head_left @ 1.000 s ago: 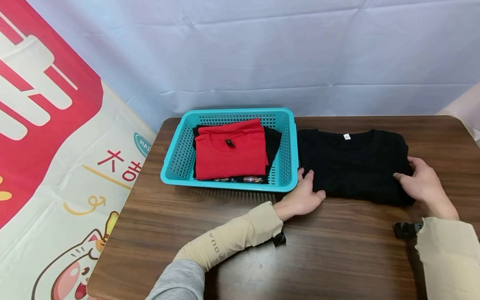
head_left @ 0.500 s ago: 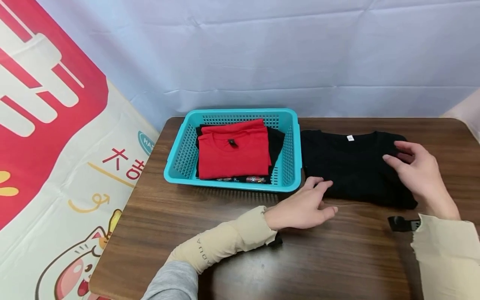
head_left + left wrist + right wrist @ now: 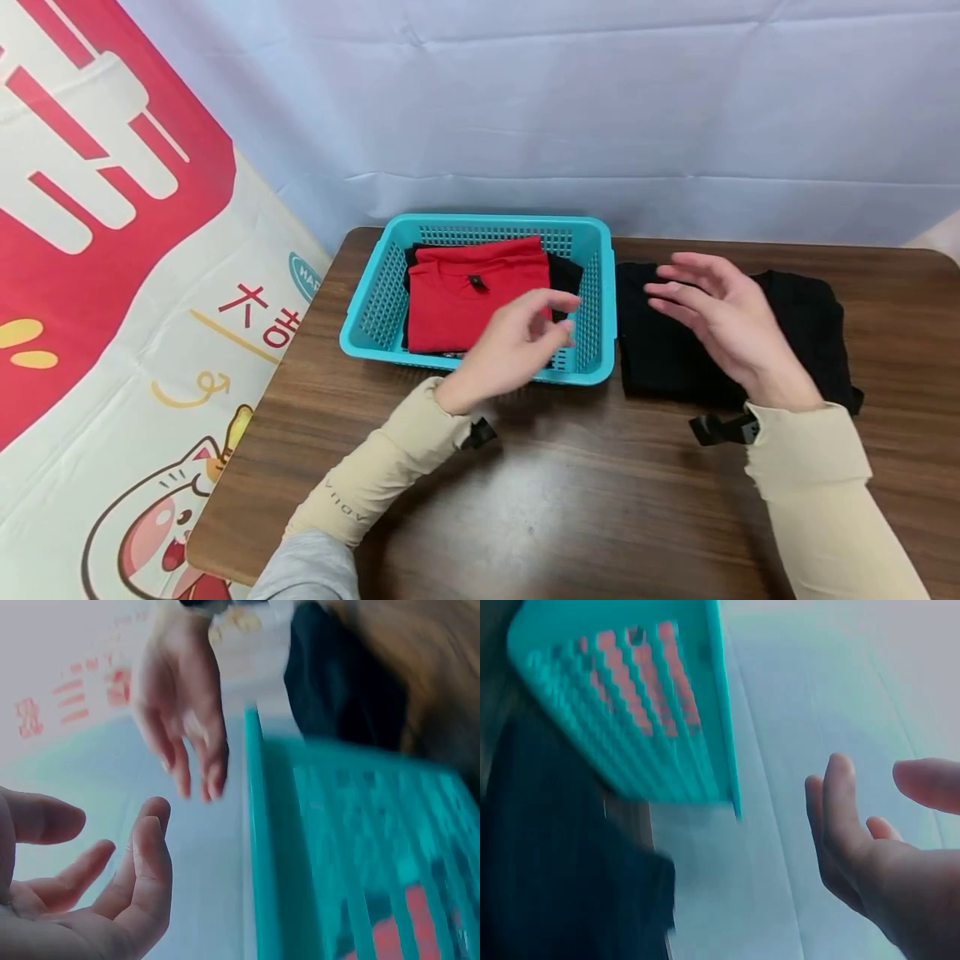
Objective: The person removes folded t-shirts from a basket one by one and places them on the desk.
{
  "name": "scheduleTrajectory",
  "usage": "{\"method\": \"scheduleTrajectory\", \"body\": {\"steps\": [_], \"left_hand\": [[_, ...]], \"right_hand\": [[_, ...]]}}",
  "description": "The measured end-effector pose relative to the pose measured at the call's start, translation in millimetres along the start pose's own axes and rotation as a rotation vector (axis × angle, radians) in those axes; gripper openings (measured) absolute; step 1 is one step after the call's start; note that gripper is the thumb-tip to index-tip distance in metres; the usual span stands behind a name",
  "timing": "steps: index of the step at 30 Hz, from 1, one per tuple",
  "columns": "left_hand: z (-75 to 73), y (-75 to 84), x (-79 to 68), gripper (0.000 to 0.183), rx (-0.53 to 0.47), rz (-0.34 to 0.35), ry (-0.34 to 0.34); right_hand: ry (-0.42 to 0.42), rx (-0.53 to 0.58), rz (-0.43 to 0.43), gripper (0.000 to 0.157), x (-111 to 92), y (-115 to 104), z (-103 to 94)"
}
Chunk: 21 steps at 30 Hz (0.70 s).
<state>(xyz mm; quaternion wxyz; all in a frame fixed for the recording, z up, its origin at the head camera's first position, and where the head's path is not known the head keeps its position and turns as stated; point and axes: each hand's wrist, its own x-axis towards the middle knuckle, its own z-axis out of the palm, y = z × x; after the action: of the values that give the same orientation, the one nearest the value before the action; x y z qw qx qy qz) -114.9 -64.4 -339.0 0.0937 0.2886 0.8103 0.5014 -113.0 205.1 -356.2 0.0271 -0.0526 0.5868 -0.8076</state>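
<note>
Over the front right part of the turquoise basket (image 3: 480, 218) hovers my left hand (image 3: 510, 346), fingers loosely bent and holding nothing. Inside the basket lies a folded red T-shirt (image 3: 442, 308) on top of dark clothing, partly hidden by that hand. A folded black T-shirt (image 3: 652, 358) lies on the table just right of the basket. Above it is my right hand (image 3: 727, 325), its fingers loosely extended with nothing between them, and it hides part of the shirt. The left wrist view shows the left hand (image 3: 105, 892) apart from the basket wall.
The brown wooden table (image 3: 585, 517) carries the basket and the black shirt. A pale cloth backdrop (image 3: 570, 100) hangs behind its far edge. At the left is a printed banner (image 3: 247, 367) with red shapes and cartoon figures.
Both hands have risen off the black T-shirt's sides and moved left, the left one now over the basket. The black shirt stays beside the basket.
</note>
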Motion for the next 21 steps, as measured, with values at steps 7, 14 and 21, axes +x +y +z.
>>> {"method": "scheduleTrajectory", "body": {"steps": [7, 14, 21], "left_hand": [[-41.2, -31.5, -9.5, 0.033, 0.059, -0.091, 0.179], [-75.1, -63.0, -12.3, 0.036, 0.221, -0.211, 0.276], [-99.8, -91.5, -10.4, 0.041, 0.253, -0.396, 0.3]], "right_hand": [[-0.1, -0.169, 0.058, 0.048, 18.0, 14.9, 42.6], [-0.183, -0.549, 0.141, 0.054, 36.4, 32.4, 74.5], [-0.233, -0.877, 0.143, 0.059, 56.5, 50.4, 94.9]]}}
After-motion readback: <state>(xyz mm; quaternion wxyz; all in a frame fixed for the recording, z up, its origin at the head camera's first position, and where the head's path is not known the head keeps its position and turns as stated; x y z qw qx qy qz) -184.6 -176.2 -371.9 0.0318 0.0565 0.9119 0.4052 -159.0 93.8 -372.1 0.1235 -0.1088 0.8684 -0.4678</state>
